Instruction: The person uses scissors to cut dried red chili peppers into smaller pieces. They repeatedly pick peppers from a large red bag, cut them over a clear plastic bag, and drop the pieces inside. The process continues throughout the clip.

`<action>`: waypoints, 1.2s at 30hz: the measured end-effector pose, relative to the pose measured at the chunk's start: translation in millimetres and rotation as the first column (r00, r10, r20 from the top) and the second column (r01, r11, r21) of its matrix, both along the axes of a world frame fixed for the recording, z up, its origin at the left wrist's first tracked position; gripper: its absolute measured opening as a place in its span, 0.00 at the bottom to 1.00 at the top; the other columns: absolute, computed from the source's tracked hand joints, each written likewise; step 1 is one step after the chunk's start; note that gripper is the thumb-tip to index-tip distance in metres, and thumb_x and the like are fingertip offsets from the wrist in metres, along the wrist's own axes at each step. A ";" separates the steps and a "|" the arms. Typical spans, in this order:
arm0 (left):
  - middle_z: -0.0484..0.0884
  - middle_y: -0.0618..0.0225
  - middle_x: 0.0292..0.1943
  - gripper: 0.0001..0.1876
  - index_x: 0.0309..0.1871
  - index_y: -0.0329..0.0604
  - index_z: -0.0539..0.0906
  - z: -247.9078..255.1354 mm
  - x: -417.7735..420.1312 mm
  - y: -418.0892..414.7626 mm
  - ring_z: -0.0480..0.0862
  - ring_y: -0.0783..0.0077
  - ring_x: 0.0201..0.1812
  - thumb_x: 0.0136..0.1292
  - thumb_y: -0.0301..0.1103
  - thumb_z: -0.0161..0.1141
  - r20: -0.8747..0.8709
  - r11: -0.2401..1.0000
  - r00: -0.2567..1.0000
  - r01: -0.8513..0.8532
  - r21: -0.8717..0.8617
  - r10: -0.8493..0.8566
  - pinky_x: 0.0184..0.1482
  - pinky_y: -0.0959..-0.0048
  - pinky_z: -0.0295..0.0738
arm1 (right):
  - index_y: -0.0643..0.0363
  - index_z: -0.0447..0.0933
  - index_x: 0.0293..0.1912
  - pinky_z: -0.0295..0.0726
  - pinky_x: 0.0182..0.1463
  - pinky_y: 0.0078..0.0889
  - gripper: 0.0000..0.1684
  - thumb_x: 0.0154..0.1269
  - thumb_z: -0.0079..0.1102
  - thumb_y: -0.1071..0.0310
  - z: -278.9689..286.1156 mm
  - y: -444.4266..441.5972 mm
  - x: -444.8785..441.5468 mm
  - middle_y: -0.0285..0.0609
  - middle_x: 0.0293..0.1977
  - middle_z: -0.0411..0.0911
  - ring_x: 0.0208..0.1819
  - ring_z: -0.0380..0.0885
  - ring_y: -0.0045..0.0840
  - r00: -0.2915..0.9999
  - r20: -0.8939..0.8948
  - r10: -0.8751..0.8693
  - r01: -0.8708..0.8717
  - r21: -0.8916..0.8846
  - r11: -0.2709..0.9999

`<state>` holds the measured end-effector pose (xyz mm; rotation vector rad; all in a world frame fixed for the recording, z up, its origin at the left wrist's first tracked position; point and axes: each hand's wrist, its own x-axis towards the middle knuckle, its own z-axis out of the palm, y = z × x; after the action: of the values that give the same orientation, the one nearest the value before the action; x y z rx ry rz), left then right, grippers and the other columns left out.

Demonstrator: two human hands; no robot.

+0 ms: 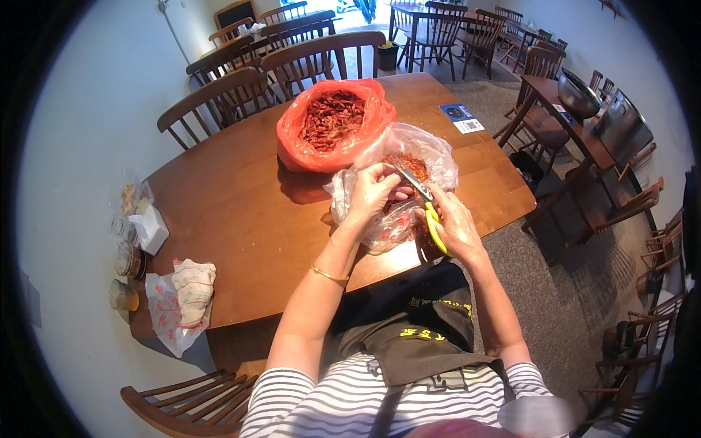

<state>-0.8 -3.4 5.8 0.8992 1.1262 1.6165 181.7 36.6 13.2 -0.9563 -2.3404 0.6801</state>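
Note:
My right hand (452,222) grips yellow-handled scissors (434,222), whose metal blades point up and left over a clear plastic bag (438,156). Close by the blades, my left hand (375,189) has its thumb and fingers pinched together; whatever lies between them is too small to tell. Cut red chilli pieces (413,164) lie in the clear bag beneath both hands. Beyond it, touching its left side, stands an open red plastic bag (293,131) full of whole dried red chillies (331,117).
On the wooden table (246,219), a folded cloth (194,290) lies on a plastic bag at the left, near a white tissue box (150,230) and jars (130,260). A printed card (461,117) lies far right. Chairs surround the table; a side table holds a steel pot (623,126) and bowl (579,93).

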 end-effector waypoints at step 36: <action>0.82 0.60 0.36 0.10 0.43 0.31 0.76 3.5 1.1 -1.2 0.83 0.74 0.34 0.63 0.29 0.55 -0.006 0.999 1.000 -0.019 -0.036 0.019 0.38 0.80 0.78 | 0.53 0.68 0.59 0.74 0.39 0.38 0.29 0.60 0.63 0.57 -10.8 2.1 -2.3 0.50 0.32 0.72 0.33 0.73 0.40 0.999 -0.029 -0.015 0.018 0.106 0.994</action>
<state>0.3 -4.6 9.3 0.8724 1.1668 1.6052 179.4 38.7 2.4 -0.9123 -2.3159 0.5527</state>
